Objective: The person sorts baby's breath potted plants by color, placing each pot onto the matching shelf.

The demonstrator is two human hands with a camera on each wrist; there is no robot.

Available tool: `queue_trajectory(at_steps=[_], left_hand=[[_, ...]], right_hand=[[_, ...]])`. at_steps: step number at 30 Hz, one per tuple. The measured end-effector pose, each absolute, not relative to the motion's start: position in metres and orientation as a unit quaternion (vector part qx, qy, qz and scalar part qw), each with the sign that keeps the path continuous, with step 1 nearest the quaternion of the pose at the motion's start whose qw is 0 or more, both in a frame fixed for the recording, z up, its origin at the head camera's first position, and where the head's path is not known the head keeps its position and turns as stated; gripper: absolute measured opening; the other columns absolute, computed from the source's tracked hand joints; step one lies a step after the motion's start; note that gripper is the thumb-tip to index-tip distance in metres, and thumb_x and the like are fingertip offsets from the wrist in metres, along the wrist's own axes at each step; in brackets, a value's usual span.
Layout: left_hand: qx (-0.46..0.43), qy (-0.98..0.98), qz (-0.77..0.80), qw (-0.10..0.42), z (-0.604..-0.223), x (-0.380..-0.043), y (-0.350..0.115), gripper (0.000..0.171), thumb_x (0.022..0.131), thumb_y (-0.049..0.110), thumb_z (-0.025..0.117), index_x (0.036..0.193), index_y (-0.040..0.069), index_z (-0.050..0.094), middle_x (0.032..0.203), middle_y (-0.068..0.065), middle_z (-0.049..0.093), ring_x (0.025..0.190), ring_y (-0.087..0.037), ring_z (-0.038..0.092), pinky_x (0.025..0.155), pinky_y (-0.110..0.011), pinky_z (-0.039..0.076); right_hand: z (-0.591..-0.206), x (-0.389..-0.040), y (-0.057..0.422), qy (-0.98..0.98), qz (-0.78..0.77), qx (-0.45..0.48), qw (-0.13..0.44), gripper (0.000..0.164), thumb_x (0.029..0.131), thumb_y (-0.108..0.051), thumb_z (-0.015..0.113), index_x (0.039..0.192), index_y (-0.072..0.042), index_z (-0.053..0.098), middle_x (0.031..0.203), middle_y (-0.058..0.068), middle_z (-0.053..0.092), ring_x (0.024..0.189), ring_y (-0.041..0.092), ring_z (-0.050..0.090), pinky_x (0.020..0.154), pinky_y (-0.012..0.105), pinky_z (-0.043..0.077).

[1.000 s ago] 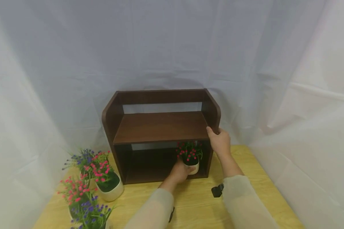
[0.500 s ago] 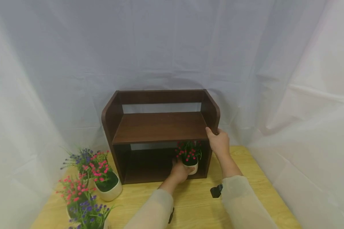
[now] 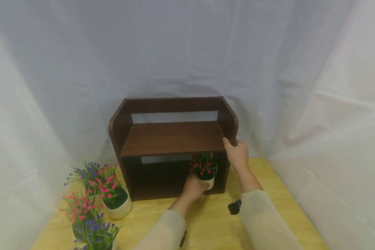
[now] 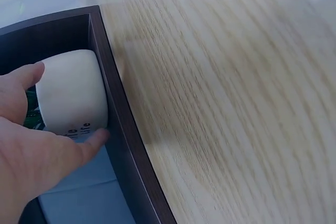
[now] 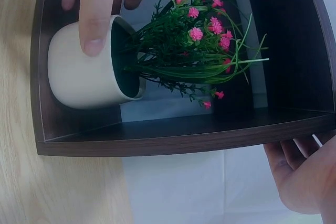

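My left hand (image 3: 194,187) holds a white flowerpot (image 3: 208,183) with pink artificial flowers (image 3: 203,164), inside the lower compartment of a dark brown wooden shelf (image 3: 175,137). The pot stands upright at the right end, close to the side panel. Dark printed letters mark its side in the left wrist view, where fingers lie along two sides of the pot (image 4: 73,93). My right hand (image 3: 238,156) grips the shelf's right side panel at the middle board's height, thumb at the front and fingers around the outside. In the right wrist view those fingers are partly behind the panel (image 5: 184,137).
Several more white pots with pink flowers (image 3: 109,189) and purple flowers (image 3: 97,231) stand on the light wooden table (image 3: 212,225), left of the shelf. White sheeting (image 3: 181,52) hangs behind and at both sides. A small black object (image 3: 234,207) shows by the right sleeve.
The head view has shifted slightly. Both hands keep their places on the pot and the side panel.
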State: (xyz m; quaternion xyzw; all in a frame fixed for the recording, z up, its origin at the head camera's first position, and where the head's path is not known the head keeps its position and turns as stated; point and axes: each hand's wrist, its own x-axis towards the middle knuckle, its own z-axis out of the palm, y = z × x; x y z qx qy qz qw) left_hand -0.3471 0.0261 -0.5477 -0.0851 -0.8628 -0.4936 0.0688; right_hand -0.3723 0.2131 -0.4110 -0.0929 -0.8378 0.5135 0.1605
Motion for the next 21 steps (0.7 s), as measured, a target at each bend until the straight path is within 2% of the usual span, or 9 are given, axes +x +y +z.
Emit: queue_trajectory(at_steps=[2, 4, 7, 11, 18, 21], left_hand=[[-0.072, -0.871, -0.476, 0.099, -0.564, -0.349, 0.024, 0.087, 0.084, 0.017, 0.083, 0.151, -0.015, 0.037, 0.140, -0.040, 0.058, 0.127, -0.058, 0.062, 0.110, -0.066, 0.054], [-0.053, -0.876, -0.466, 0.111, -0.576, -0.349, 0.022, 0.091, 0.084, 0.017, 0.081, 0.153, -0.016, 0.034, 0.143, -0.041, 0.056, 0.126, -0.059, 0.062, 0.108, -0.066, 0.054], [-0.016, -0.887, -0.445, 0.126, -0.603, -0.351, 0.022, 0.094, 0.086, 0.021, 0.077, 0.159, -0.015, 0.029, 0.153, -0.041, 0.050, 0.130, -0.059, 0.061, 0.111, -0.064, 0.055], [0.002, -0.882, -0.457, 0.113, -0.612, -0.338, 0.016, 0.095, 0.090, 0.021, 0.078, 0.165, -0.008, 0.027, 0.166, -0.036, 0.039, 0.144, -0.058, 0.051, 0.120, -0.066, 0.047], [-0.011, -0.870, -0.484, 0.094, -0.549, -0.279, -0.001, 0.075, 0.090, 0.011, 0.076, 0.157, -0.004, 0.045, 0.163, -0.034, 0.042, 0.143, -0.060, 0.048, 0.117, -0.074, 0.045], [-0.009, -0.877, -0.472, 0.094, -0.533, -0.261, -0.008, 0.069, 0.091, 0.010, 0.077, 0.153, -0.002, 0.050, 0.155, -0.030, 0.049, 0.136, -0.052, 0.053, 0.112, -0.068, 0.051]], right_hand=[[-0.412, -0.372, 0.212, -0.838, 0.514, -0.090, 0.159, 0.074, 0.107, -0.050, 0.061, 0.151, 0.009, 0.055, 0.155, 0.033, 0.058, 0.146, 0.050, 0.055, 0.122, 0.061, 0.048], [-0.413, -0.372, 0.212, -0.837, 0.515, -0.090, 0.162, 0.074, 0.107, -0.050, 0.061, 0.150, 0.009, 0.056, 0.154, 0.033, 0.059, 0.145, 0.050, 0.056, 0.122, 0.061, 0.048], [-0.413, -0.372, 0.211, -0.836, 0.514, -0.088, 0.171, 0.072, 0.107, -0.050, 0.061, 0.147, 0.009, 0.059, 0.151, 0.033, 0.061, 0.143, 0.051, 0.058, 0.121, 0.061, 0.049], [-0.412, -0.371, 0.211, -0.836, 0.512, -0.084, 0.180, 0.069, 0.106, -0.048, 0.062, 0.143, 0.010, 0.063, 0.146, 0.034, 0.064, 0.139, 0.051, 0.061, 0.119, 0.062, 0.050], [-0.408, -0.367, 0.211, -0.834, 0.515, -0.090, 0.175, 0.071, 0.106, -0.048, 0.062, 0.145, 0.011, 0.060, 0.149, 0.034, 0.062, 0.141, 0.051, 0.059, 0.120, 0.062, 0.049], [-0.408, -0.368, 0.211, -0.837, 0.511, -0.087, 0.177, 0.072, 0.106, -0.048, 0.062, 0.145, 0.012, 0.060, 0.149, 0.035, 0.062, 0.141, 0.051, 0.058, 0.120, 0.061, 0.049]])
